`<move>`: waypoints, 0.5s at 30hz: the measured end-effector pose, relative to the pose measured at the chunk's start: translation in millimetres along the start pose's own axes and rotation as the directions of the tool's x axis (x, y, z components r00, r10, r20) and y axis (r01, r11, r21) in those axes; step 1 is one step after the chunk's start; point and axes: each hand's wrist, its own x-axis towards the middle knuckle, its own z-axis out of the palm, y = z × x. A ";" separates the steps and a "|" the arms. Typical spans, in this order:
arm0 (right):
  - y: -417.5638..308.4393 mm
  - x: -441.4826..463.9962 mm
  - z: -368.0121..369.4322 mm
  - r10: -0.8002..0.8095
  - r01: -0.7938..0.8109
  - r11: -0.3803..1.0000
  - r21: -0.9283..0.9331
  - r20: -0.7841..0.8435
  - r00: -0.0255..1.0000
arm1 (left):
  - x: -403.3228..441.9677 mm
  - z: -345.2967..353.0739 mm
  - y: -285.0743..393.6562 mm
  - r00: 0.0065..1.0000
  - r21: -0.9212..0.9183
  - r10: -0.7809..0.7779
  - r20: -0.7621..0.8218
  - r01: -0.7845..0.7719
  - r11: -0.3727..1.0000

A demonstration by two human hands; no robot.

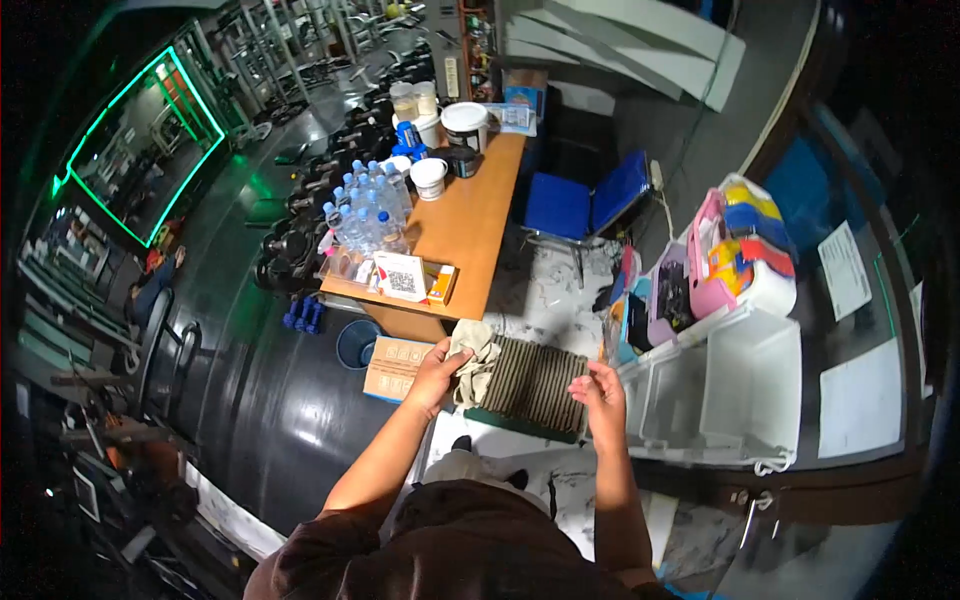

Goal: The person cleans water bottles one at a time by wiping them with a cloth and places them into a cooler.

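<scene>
A crumpled beige cloth (477,366) is in my left hand (436,378), its fingers closed on the fabric. Just right of the cloth is a pleated panel like an air filter (535,385), with dark ribs and a green edge (520,424) along its near side. The cloth overlaps the panel's left border. My right hand (602,393) is at the panel's right edge, fingers loosely bent and apart; whether its fingertips touch the panel I cannot tell.
Ahead, a wooden desk (470,240) carries plastic bottles (365,210), white tubs (466,122) and a QR-code card (400,277). A cardboard box (396,366) and dark bucket (358,343) stand left. Right are white bins (752,385); a blue chair (558,206) stands beyond.
</scene>
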 end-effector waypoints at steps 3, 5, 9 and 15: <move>-18.1 6.1 1.0 0.033 -0.028 0.998 -0.062 0.071 0.997 | -9.5 7.4 9.3 0.998 -0.053 0.056 -0.042 -0.058 0.997; -27.8 20.1 -2.4 0.038 -0.028 0.994 -0.109 0.093 0.995 | -2.0 3.4 4.4 0.997 -0.117 0.061 -0.051 -0.066 0.991; -33.0 64.1 -1.8 0.052 -0.039 0.993 -0.113 0.110 0.993 | 19.1 6.1 13.9 0.996 -0.139 0.067 -0.051 -0.074 0.988; -27.9 152.2 19.9 0.052 -0.041 0.994 -0.103 0.113 0.992 | 98.8 -16.2 28.9 0.997 -0.163 0.069 -0.042 -0.075 0.984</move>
